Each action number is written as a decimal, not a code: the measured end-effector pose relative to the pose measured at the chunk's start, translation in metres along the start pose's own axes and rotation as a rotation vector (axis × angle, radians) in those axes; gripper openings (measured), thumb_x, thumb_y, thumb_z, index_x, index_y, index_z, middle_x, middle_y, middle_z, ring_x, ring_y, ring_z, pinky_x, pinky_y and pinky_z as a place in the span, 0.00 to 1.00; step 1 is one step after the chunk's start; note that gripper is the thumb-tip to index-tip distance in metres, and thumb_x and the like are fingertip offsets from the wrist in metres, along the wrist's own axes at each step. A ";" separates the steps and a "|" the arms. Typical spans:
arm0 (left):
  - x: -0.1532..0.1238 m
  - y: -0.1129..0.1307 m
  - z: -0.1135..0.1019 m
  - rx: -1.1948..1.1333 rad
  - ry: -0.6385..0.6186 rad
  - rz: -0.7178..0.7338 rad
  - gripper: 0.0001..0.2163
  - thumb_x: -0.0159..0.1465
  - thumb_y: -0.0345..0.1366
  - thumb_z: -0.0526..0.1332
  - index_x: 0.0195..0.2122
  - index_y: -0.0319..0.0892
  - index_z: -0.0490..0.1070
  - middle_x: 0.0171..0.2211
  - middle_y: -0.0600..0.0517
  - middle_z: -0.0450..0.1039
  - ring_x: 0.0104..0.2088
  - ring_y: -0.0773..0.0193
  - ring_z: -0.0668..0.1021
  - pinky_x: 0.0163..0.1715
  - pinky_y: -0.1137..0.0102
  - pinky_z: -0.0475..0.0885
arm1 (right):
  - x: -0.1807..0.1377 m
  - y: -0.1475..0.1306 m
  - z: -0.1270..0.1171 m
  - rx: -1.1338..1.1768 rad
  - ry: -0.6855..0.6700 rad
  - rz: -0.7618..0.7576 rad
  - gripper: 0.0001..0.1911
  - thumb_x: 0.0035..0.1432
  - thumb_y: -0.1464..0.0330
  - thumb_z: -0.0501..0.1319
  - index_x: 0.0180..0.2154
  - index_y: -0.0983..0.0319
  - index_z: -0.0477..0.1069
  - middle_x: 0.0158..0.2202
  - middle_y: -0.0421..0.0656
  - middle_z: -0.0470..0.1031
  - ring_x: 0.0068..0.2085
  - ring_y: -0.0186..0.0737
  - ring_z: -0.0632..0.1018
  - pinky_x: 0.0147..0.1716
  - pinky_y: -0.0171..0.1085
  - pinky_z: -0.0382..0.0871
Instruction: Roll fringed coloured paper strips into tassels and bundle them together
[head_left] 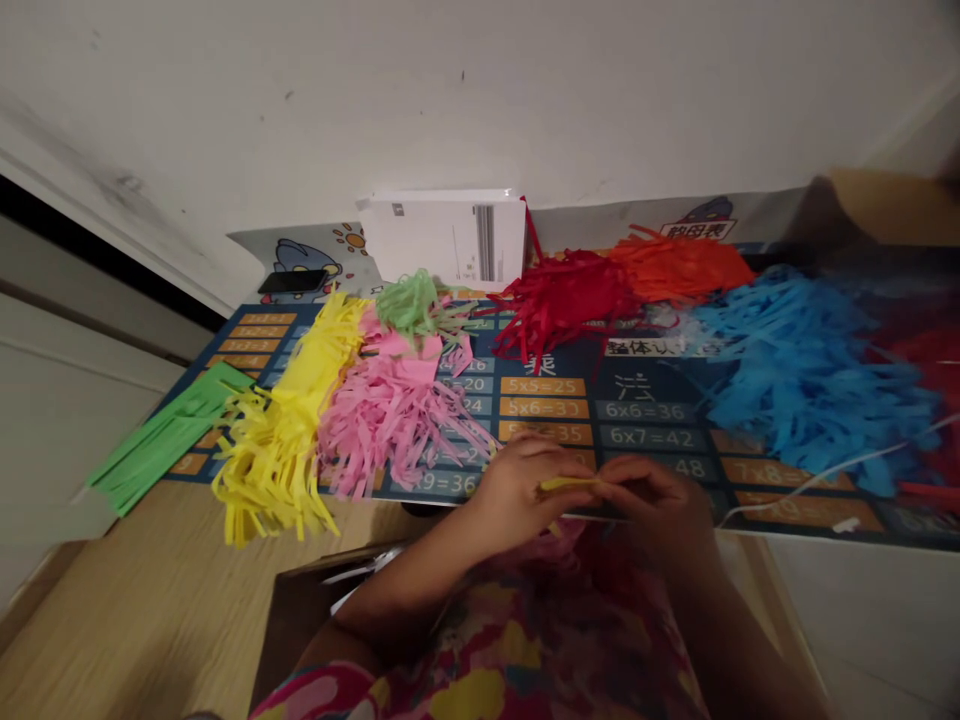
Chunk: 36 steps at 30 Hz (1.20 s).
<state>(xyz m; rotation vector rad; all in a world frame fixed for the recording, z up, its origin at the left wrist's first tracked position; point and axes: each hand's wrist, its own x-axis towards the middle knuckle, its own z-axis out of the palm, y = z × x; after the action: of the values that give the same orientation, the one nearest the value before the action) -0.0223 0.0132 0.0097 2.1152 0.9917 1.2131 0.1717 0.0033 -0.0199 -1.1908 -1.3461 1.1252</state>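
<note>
My left hand (525, 490) and my right hand (656, 500) meet just above the near edge of a dark blue multiplication-table mat (637, 405). Both pinch a thin yellow paper strip (568, 484) stretched between their fingertips. To the left of my hands lie heaps of fringed paper: yellow (281, 430), pink (390, 410), light green (411, 300) and a flat green sheet (161, 440). Beyond and to the right lie red (566, 300), orange (675, 265) and blue (806, 375) heaps.
A white box (450, 240) stands against the wall behind the mat, a black phone (292, 282) to its left. A white cord (825, 475) trails over the mat at right. A cardboard box (300, 610) sits by my lap. Wooden floor lies at lower left.
</note>
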 end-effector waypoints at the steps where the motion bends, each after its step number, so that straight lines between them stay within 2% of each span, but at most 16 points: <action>1: 0.001 0.000 -0.001 -0.002 -0.015 0.009 0.08 0.65 0.41 0.65 0.38 0.43 0.80 0.34 0.50 0.83 0.37 0.63 0.82 0.44 0.68 0.73 | 0.001 -0.001 0.000 -0.002 -0.012 -0.012 0.09 0.50 0.62 0.72 0.25 0.58 0.77 0.27 0.40 0.79 0.28 0.38 0.78 0.28 0.34 0.73; 6: 0.003 -0.004 -0.004 -0.062 -0.130 -0.035 0.09 0.66 0.42 0.64 0.35 0.44 0.82 0.32 0.51 0.82 0.34 0.64 0.82 0.46 0.67 0.73 | 0.003 -0.004 -0.004 0.061 -0.120 0.002 0.10 0.48 0.62 0.73 0.23 0.58 0.78 0.24 0.41 0.78 0.28 0.38 0.78 0.27 0.34 0.72; 8: 0.003 -0.005 -0.005 -0.077 -0.129 -0.065 0.10 0.67 0.41 0.63 0.33 0.43 0.81 0.31 0.51 0.82 0.34 0.64 0.82 0.45 0.67 0.73 | 0.003 -0.003 -0.006 0.063 -0.116 0.011 0.10 0.48 0.61 0.73 0.23 0.58 0.78 0.24 0.41 0.77 0.28 0.39 0.78 0.26 0.34 0.72; 13: -0.001 -0.004 -0.004 0.014 -0.122 0.030 0.08 0.67 0.40 0.63 0.40 0.43 0.79 0.39 0.49 0.82 0.42 0.61 0.82 0.54 0.63 0.69 | 0.002 -0.001 -0.005 0.054 -0.103 -0.004 0.09 0.49 0.62 0.73 0.24 0.57 0.78 0.26 0.41 0.78 0.29 0.38 0.77 0.28 0.34 0.72; 17: -0.002 -0.005 -0.006 0.003 -0.228 0.045 0.08 0.69 0.41 0.61 0.39 0.46 0.79 0.37 0.51 0.83 0.40 0.63 0.82 0.60 0.61 0.65 | 0.004 0.001 -0.003 0.208 -0.234 0.102 0.15 0.46 0.57 0.74 0.22 0.58 0.75 0.25 0.40 0.75 0.28 0.38 0.75 0.29 0.35 0.71; 20: -0.003 -0.008 -0.005 -0.063 -0.280 0.049 0.06 0.68 0.38 0.62 0.37 0.46 0.79 0.36 0.52 0.83 0.39 0.64 0.82 0.60 0.62 0.65 | 0.005 0.004 -0.002 0.283 -0.311 0.167 0.17 0.44 0.56 0.75 0.21 0.59 0.73 0.23 0.39 0.73 0.27 0.37 0.74 0.28 0.35 0.69; 26: -0.004 -0.012 0.000 -0.071 -0.161 0.069 0.04 0.64 0.34 0.63 0.34 0.44 0.77 0.32 0.51 0.82 0.34 0.65 0.81 0.53 0.63 0.71 | 0.001 0.006 0.002 0.240 -0.232 0.131 0.15 0.47 0.58 0.73 0.22 0.59 0.73 0.24 0.39 0.74 0.27 0.36 0.74 0.29 0.35 0.69; 32: -0.005 -0.013 0.000 -0.069 -0.200 0.019 0.05 0.64 0.37 0.63 0.33 0.43 0.76 0.31 0.50 0.81 0.35 0.62 0.81 0.49 0.63 0.72 | 0.000 0.002 0.003 0.146 -0.231 0.096 0.14 0.50 0.59 0.72 0.23 0.60 0.73 0.24 0.40 0.74 0.27 0.36 0.74 0.29 0.34 0.70; 36: -0.008 -0.018 -0.001 -0.074 -0.135 -0.004 0.06 0.64 0.38 0.63 0.31 0.43 0.75 0.29 0.51 0.81 0.32 0.63 0.81 0.49 0.63 0.73 | 0.000 -0.001 -0.001 0.068 -0.169 0.021 0.14 0.52 0.58 0.71 0.24 0.59 0.74 0.25 0.40 0.74 0.28 0.37 0.75 0.28 0.34 0.70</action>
<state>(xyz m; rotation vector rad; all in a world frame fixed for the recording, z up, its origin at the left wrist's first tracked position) -0.0316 0.0178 -0.0072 2.1057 0.8776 1.0733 0.1731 0.0029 -0.0192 -1.0824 -1.4132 1.3003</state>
